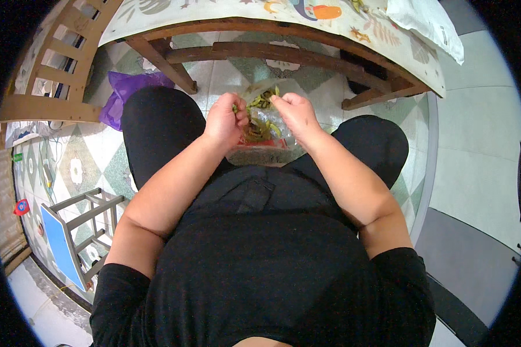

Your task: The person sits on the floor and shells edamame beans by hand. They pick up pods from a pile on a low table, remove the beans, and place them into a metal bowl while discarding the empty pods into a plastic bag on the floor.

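Between my knees a clear plastic bag [289, 147] lies spread, with several yellowish-green pods [259, 130] in and on it. My left hand [227, 118] is closed over the bag's left side, and a bit of green pod shows between its fingers. To its right, my right hand [298, 117] pinches thumb against fingers, with the tip of a green pod [276, 91] at the fingertips. More pods [263, 99] show in the gap between both hands. A red strip [260, 143] runs along the bag's near part.
Ahead stands a wooden table [231, 24] with a patterned cloth, a white package [425, 26] on its right corner. A purple bag [130, 92] sits beside my left knee, near a wooden chair [52, 110]. A blue-topped stool [63, 246] lies tipped at left on the tiled floor.
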A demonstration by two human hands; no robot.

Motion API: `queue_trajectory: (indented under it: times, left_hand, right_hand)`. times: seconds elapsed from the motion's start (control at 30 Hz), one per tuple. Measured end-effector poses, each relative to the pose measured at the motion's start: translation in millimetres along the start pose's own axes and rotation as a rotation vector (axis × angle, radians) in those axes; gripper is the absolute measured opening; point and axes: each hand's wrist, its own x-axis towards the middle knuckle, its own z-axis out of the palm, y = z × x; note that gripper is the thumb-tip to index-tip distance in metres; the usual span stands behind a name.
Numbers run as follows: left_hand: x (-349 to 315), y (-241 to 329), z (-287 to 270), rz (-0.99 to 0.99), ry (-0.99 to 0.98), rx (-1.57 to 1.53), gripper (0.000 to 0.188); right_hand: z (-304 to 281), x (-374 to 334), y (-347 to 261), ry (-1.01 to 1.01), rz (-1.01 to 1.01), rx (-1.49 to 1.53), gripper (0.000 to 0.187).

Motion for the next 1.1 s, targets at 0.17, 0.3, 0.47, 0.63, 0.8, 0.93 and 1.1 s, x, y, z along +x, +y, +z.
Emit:
queue_trajectory:
  times: [0.17,0.3,0.47,0.63,0.8,0.93,1.1]
  left_hand:
    - [-3.1,-3.8,2.2,-0.006,-0.128,0.110,0.008]
    - [-5.4,-4.8,2.5,-0.024,-0.194,0.189,0.008]
    - [0.1,-8.2,2.4,0.029,-0.166,0.284,0.013]
    - [0.9,-4.7,-1.6,0.024,-0.128,0.258,0.025]
    - [-4.6,7.2,-2.5,-0.075,-0.233,0.223,0.025]
    - [-6.4,6.5,2.2,0.008,-0.203,0.237,0.022]
    - [-7.7,11.5,-2.6,0.012,-0.205,0.257,0.021]
  right_hand:
    - [8.2,-0.6,4.8,-0.006,0.050,0.037,0.029]
    - [8.0,-1.5,-24.6,0.014,-0.196,0.052,0.023]
    - [4.8,16.6,-106.7,0.248,-0.878,-0.315,0.011]
    - [11.7,60.7,-175.5,0.371,-1.078,-0.767,0.012]
    - [19.9,87.8,-195.6,0.422,-0.845,-1.169,0.015]
    - [16.9,96.8,-193.4,0.419,-0.920,-1.191,0.014]
    - [15.3,39.6,-174.2,0.260,-0.946,-0.626,0.011]
